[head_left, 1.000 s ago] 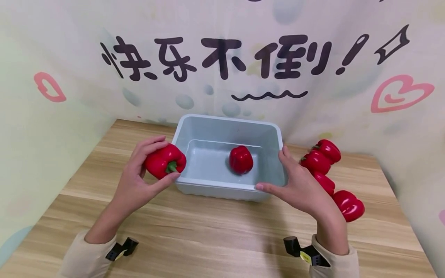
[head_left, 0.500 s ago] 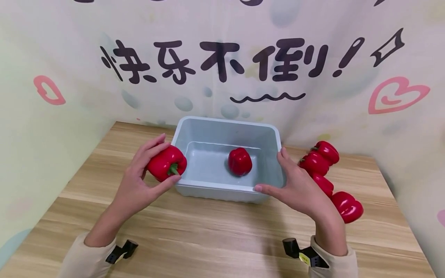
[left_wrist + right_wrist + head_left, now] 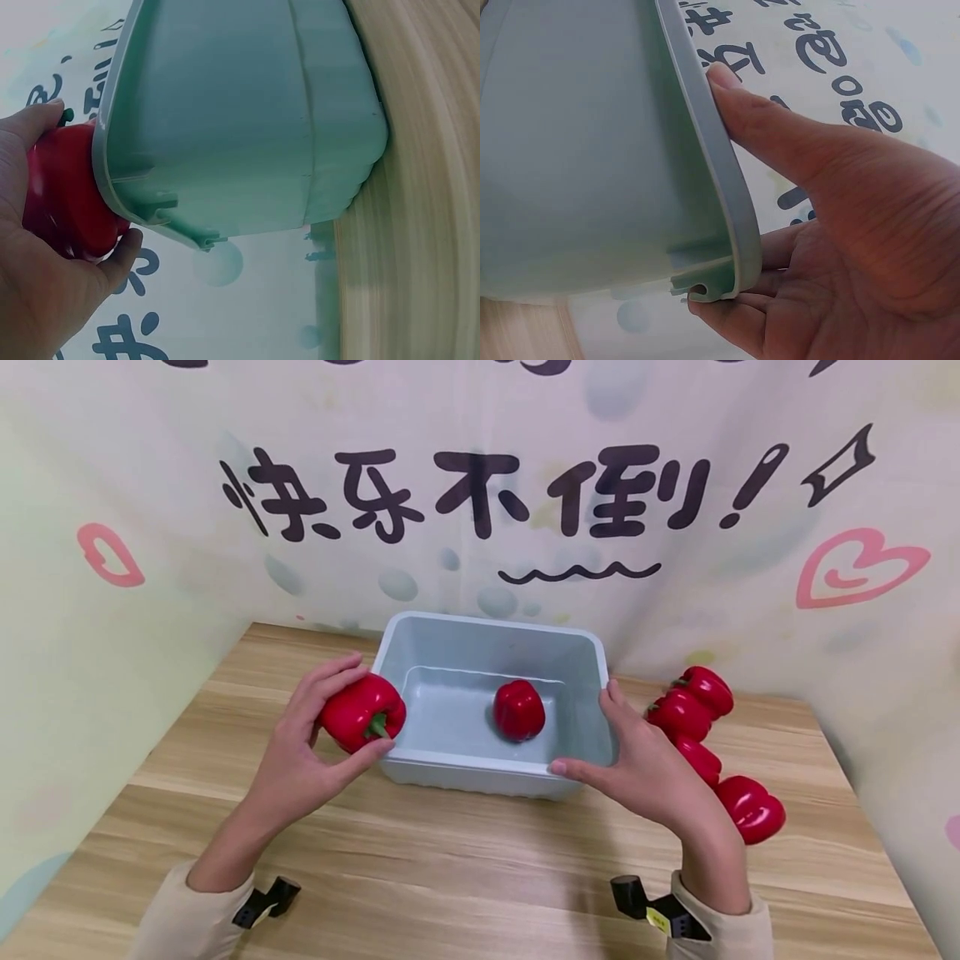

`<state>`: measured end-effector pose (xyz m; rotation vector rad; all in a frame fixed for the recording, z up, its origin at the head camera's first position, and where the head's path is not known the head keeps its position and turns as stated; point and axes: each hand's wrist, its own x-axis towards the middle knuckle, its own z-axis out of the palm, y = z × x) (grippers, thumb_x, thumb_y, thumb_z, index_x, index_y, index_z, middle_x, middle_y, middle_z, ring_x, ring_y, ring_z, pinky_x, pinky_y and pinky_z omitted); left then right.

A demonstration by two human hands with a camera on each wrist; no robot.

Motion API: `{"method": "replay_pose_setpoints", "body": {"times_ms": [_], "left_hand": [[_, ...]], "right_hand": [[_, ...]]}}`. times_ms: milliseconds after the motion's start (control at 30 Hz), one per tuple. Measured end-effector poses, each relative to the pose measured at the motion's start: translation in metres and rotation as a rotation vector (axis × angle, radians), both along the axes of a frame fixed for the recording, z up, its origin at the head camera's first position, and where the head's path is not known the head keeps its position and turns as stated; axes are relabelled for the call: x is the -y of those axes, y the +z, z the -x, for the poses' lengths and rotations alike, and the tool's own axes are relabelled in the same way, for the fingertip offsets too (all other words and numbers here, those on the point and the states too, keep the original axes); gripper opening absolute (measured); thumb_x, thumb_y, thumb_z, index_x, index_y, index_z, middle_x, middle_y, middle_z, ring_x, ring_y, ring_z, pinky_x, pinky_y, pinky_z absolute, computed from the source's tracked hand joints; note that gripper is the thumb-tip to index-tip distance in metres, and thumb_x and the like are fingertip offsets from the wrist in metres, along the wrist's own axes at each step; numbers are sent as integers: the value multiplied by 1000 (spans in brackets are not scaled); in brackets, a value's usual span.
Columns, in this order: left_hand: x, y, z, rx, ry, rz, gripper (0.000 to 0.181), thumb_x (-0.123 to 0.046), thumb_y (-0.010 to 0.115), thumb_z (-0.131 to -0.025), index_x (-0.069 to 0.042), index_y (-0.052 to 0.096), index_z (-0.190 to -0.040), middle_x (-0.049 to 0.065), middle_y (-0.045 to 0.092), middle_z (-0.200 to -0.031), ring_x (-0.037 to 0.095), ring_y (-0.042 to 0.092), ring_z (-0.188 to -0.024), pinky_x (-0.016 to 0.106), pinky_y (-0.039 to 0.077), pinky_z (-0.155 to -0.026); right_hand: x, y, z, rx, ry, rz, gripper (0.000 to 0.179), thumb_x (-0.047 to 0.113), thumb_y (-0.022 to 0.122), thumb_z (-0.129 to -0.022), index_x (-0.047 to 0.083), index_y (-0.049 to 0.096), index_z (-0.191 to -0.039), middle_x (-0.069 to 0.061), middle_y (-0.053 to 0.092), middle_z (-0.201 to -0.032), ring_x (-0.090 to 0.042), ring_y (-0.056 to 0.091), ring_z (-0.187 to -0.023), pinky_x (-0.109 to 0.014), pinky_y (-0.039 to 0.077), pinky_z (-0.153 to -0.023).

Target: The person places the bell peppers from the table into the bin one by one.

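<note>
My left hand (image 3: pixel 303 747) holds a glossy red bell pepper (image 3: pixel 360 710) with a green stem at the left front corner of a pale blue-grey plastic bin (image 3: pixel 465 760). In the left wrist view, the held pepper (image 3: pixel 71 195) overlaps the bin's rim, with fingers and thumb around it. My right hand (image 3: pixel 648 760) grips the bin's right front corner, thumb on the front rim and fingers along the right side. The right wrist view has the fingers of this hand (image 3: pixel 840 202) curled beneath the rim (image 3: pixel 716 165). Inside the bin lies one red pepper (image 3: pixel 519 710).
Several more red peppers (image 3: pixel 750 810) lie in a slanting row on the wooden table (image 3: pixel 450 877), right of the bin and partly behind my right forearm. A printed cloth backdrop (image 3: pixel 480 568) with black lettering rises close behind the bin.
Both hands keep their holds on the pepper and the bin. The head view has shifted very slightly, with the scene a little lower in it.
</note>
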<state>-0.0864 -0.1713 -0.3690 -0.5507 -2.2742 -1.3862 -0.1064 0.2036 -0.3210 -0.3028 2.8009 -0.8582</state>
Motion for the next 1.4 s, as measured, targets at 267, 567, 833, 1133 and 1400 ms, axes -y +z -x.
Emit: {"method": "replay_pose_setpoints", "body": {"times_ms": [267,567,833,1133,1400], "left_hand": [[0,-1,0,-25,-19,1,89,7,91,-72,-11,55,-151,5,47,-162,12,49,-143,9,52,-100],[-1,-1,-1,8,-54,-44,91,11,89,-72,-10,52,-153,5,45,-163,14,49,-143,10,53,-101],[0,-2,2,-12,-64,-41,92,12,89,-72,-8,51,-153,6,48,-160,11,51,-143,15,49,-110],[0,-3,3,-19,-60,-52,86,13,87,-73,-3,53,-151,5,50,-157,18,53,-142,19,49,-113],[-1,-4,5,-2,-46,-60,82,12,84,-78,-6,53,-152,5,52,-155,16,52,-143,18,49,-112]], "right_hand": [[0,0,-1,-8,3,3,125,64,82,-83,13,11,-171,-19,17,-178,-55,43,-149,-64,59,-97],[0,0,-1,-2,4,1,124,65,81,-83,12,12,-171,-19,15,-178,-55,41,-151,-65,58,-98],[0,-1,-1,-5,4,7,124,64,82,-83,13,12,-171,-19,16,-178,-54,44,-149,-64,59,-97],[0,-2,0,-11,7,3,124,66,80,-84,10,12,-171,-19,15,-178,-54,44,-149,-64,58,-99],[1,-1,0,-10,6,9,125,65,81,-84,11,10,-171,-18,16,-178,-54,45,-148,-64,58,-99]]}}
